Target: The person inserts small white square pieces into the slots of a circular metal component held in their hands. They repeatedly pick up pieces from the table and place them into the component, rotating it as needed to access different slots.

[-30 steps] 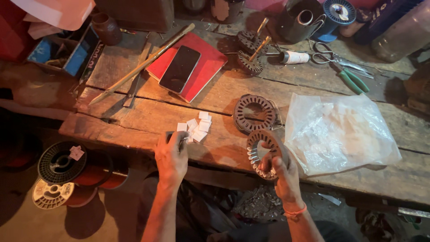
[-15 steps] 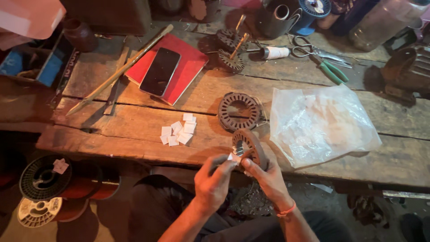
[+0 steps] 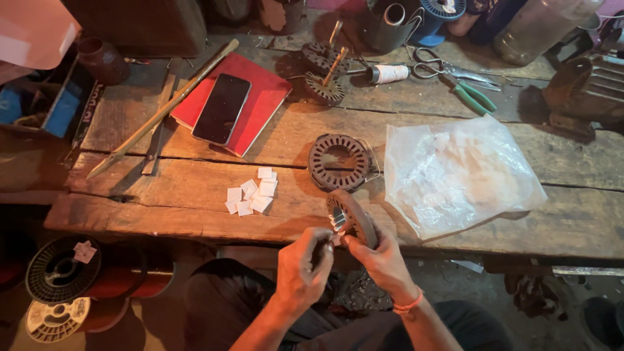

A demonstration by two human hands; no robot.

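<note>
Head camera, looking straight down at a rough wooden workbench point(image 3: 195, 208) in dim warm light. At about six o'clock, just off the near edge of the bench, the person's two bare hands meet around a round slotted metal ring point(image 3: 354, 218), a motor core held up on its edge. The right hand point(image 3: 383, 260), with an orange band at the wrist, is curled closed around the ring's lower rim and carries its weight. The left hand point(image 3: 300, 263) is pinched nearly shut, fingertips pressed to the ring's inner slots, where a small white paper slip point(image 3: 338, 222) shows; whether the fingers actually grip that slip cannot be told. At nine o'clock from the hands, a loose pile of small white paper squares point(image 3: 250, 195) lies on the wood. At twelve o'clock, a second slotted ring point(image 3: 338, 162) lies flat. At two o'clock sits a crumpled clear plastic bag point(image 3: 455, 175) with pale pieces inside. Further back, at eleven o'clock, a dark phone point(image 3: 221, 109) rests on a red notebook point(image 3: 260, 104), with a long wooden stick point(image 3: 162, 110) beside it. At one o'clock lie green-handled scissors point(image 3: 471, 94). Likely risks: the ring hangs over the person's lap rather than the bench, so a slackened grip could drop it; the thin slip could crease or tear on a slot edge if pushed in crooked.
</note>
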